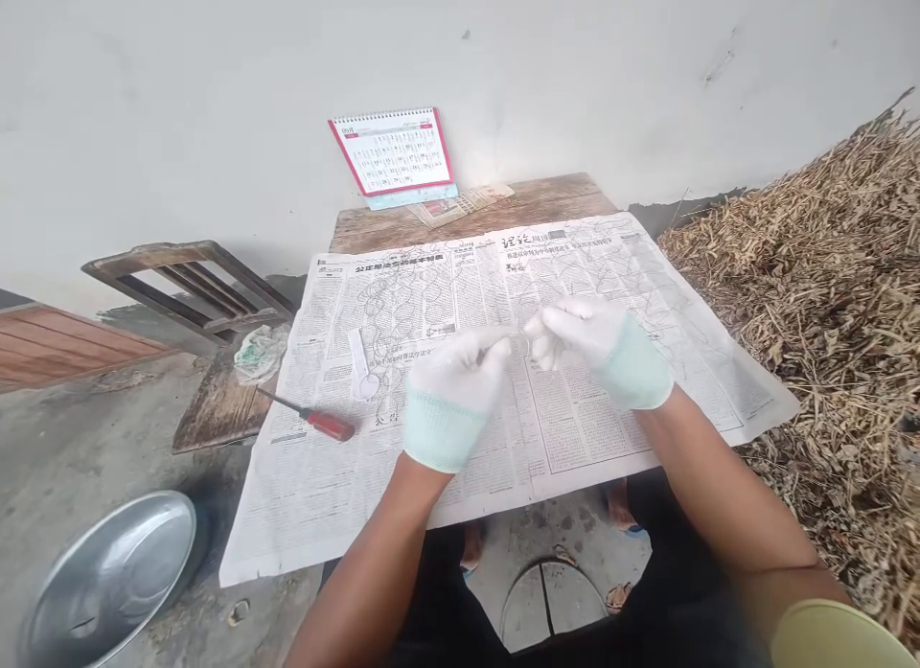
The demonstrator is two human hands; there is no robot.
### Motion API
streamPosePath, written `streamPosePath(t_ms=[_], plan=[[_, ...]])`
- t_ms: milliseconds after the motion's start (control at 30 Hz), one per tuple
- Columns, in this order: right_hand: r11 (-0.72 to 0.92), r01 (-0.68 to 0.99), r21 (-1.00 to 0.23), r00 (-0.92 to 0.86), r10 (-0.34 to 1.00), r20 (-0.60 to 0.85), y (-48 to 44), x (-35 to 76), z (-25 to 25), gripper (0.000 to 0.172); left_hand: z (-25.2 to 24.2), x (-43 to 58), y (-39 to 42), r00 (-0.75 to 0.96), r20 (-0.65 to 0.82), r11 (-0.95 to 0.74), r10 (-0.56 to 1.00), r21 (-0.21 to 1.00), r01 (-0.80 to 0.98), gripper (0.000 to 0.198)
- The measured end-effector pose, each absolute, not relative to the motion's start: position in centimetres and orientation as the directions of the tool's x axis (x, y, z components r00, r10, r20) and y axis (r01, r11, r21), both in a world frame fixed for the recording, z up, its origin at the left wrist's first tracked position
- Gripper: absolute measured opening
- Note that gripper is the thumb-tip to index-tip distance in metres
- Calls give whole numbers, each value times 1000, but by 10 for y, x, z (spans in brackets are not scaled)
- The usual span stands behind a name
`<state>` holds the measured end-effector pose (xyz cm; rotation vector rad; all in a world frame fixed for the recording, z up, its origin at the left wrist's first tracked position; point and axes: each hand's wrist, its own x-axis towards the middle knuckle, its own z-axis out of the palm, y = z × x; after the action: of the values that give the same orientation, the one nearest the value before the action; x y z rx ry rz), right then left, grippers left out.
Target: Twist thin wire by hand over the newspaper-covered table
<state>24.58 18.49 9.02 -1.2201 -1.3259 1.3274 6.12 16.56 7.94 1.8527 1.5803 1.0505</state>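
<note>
White gloves with pale green cuffs cover both hands, which meet over the newspaper [460,486] on the table. Between the fingertips is a thin wire ring [522,343]. My left hand [460,376] pinches its left side with thumb and forefinger. At its right side, my right hand [586,347] is closed with curled fingers on the ring. Many thin wire loops [384,313] lie in rows on the newspaper beyond my left hand. More fine wires [632,275] are spread at the right. A red-handled screwdriver [329,424] and a white plastic piece [360,361] rest left of my left hand.
A desk calendar [395,155] stands at the table's back edge [567,194] by the wall. On the left are a wooden chair [222,400] with a crumpled plastic bag [260,354] and a metal basin [119,577]. Dry stalks [826,294] are heaped at the right.
</note>
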Motion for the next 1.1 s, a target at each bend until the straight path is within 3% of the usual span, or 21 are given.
streamPosePath(t_ms=[233, 467, 633, 800, 1100], plan=[[-104, -11, -995, -210, 973, -99, 171, 233, 85, 21, 76, 45, 160, -99, 179, -120, 979, 895, 430, 19], [-184, -116, -976, -293, 945, -143, 160, 212, 83, 22, 87, 23, 161, -69, 160, -138, 985, 958, 251, 14], [-168, -97, -981, -254, 957, -139, 158, 208, 80, 23, 84, 23, 167, -48, 179, -171, 983, 976, 137, 13], [-86, -83, -993, -237, 969, -64, 160, 213, 76, 31, 76, 31, 170, -55, 175, -169, 983, 980, 101, 18], [-77, -8, -997, -168, 983, -75, 164, 220, 69, 26, 73, 29, 173, 117, 105, -122, 988, 980, 158, 34]])
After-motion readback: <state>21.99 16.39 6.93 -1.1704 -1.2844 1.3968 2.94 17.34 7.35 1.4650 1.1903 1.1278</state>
